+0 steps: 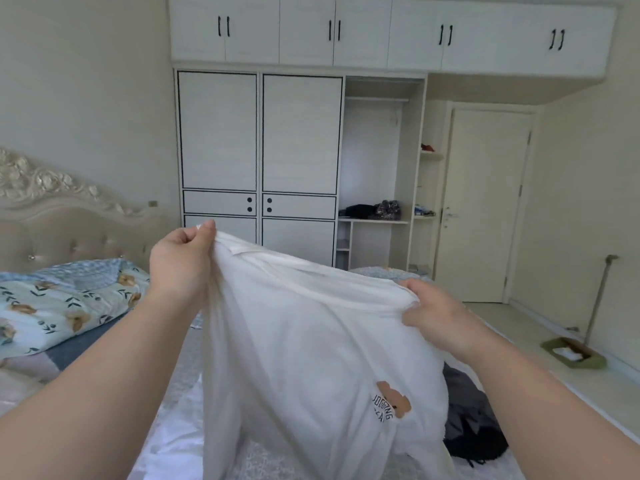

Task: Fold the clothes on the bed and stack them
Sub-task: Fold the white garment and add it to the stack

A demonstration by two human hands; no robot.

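A white t-shirt [304, 348] with a small brown print and lettering hangs in the air above the bed [180, 375]. My left hand [180, 261] pinches its top edge at the upper left, raised high. Lower and to the right, my right hand [436, 313] grips the same top edge. The cloth droops between both hands and hides the bed's middle. A dark grey garment [471, 420] lies crumpled on the bed behind the shirt's lower right. More white cloth [173, 441] lies on the bed at the lower left.
A floral quilt [62, 306] is bunched at the left below the padded headboard [69, 233]. A white wardrobe [259, 150] stands ahead, with clothes on its open shelf [374, 211]. A closed door [481, 202] is at the right. A dustpan [571, 351] with a long handle stands on the floor.
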